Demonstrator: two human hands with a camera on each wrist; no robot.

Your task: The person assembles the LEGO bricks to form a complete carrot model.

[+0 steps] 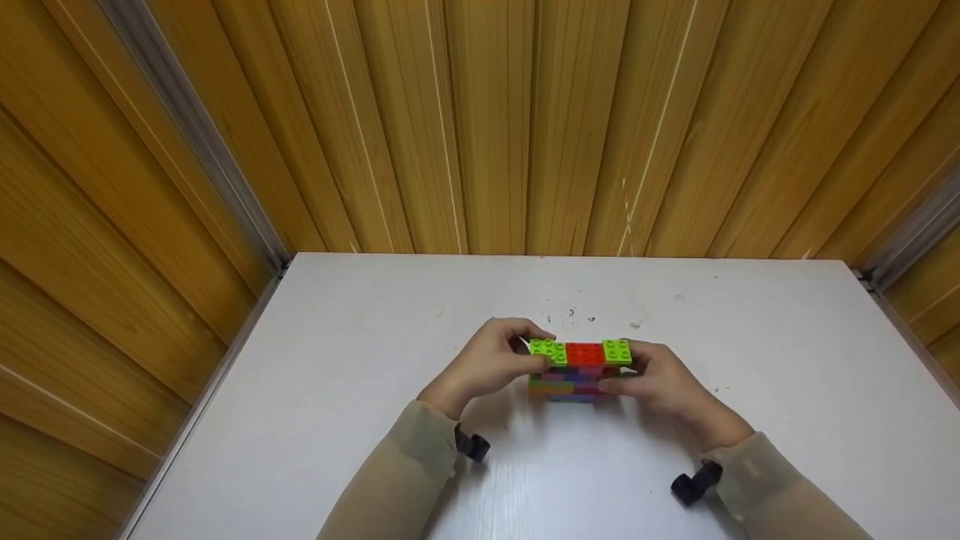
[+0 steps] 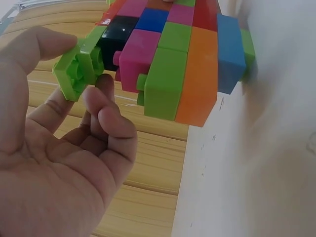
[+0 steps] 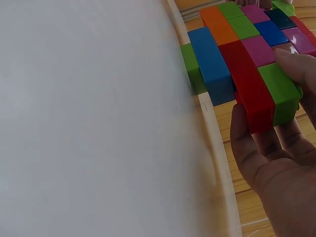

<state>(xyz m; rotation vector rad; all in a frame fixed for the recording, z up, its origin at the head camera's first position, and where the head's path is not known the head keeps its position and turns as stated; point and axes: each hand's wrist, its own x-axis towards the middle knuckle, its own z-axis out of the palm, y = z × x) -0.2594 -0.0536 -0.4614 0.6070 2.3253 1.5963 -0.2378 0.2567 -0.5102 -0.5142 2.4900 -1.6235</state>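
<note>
A wall of coloured toy building bricks (image 1: 571, 388) stands upright on the white table, between both hands. Its top row shows a red brick (image 1: 584, 353) between a lime green brick (image 1: 547, 350) on the left and another lime green one (image 1: 616, 351) on the right. My left hand (image 1: 495, 364) pinches the left lime green brick between thumb and fingers, and its hollow underside juts past the wall in the left wrist view. With the thumb on the front face and fingers behind, my right hand (image 1: 664, 379) grips the wall's right end, by a long dark red brick (image 3: 247, 84) and a green brick (image 3: 279, 89).
The white table (image 1: 337, 420) spreads around the bricks, with small dark marks (image 1: 591, 319) behind them. Wood-patterned panels (image 1: 487, 127) rise at the table's back and sides. A black wrist mount (image 1: 472, 444) is strapped at the left sleeve, another (image 1: 696, 484) at the right.
</note>
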